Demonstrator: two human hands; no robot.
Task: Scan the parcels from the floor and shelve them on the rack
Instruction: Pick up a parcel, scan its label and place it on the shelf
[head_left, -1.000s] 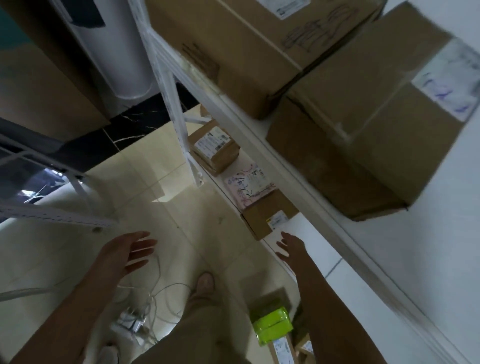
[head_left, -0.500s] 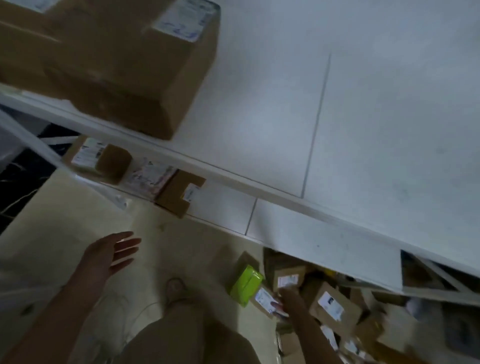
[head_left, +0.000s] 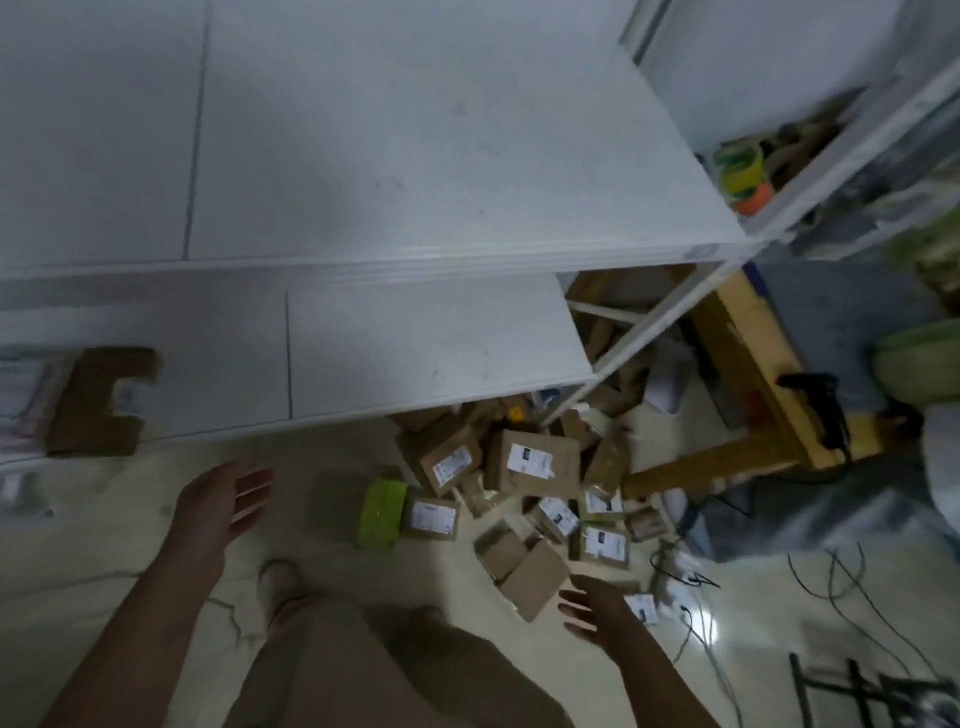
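Rack (head_left: 415, 156): white, two shelves, the lower one set back under the top one.
Parcels (head_left: 535, 462): heaped on the floor (head_left: 104, 545) below the rack's right end; brown boxes with white labels (print too blurred to read).
Green box (head_left: 382, 512): on the floor at the heap's left edge, just in front of the rack.
Shelved parcel (head_left: 98, 402): brown, lying on the lower shelf near the rack's left end, beside a pale flat packet (head_left: 23, 395).
Left hand (head_left: 218, 499): spread, fingers straight, holding nothing, over the floor in front of the rack's middle.
Right hand (head_left: 597, 610): spread and empty, low over the nearest boxes of the heap; contact with any box not clear.
Tabletop (head_left: 748, 364): wooden, just right of the rack's right post.
Cables (head_left: 852, 597): loose on the floor, right of the rack, past the heap.
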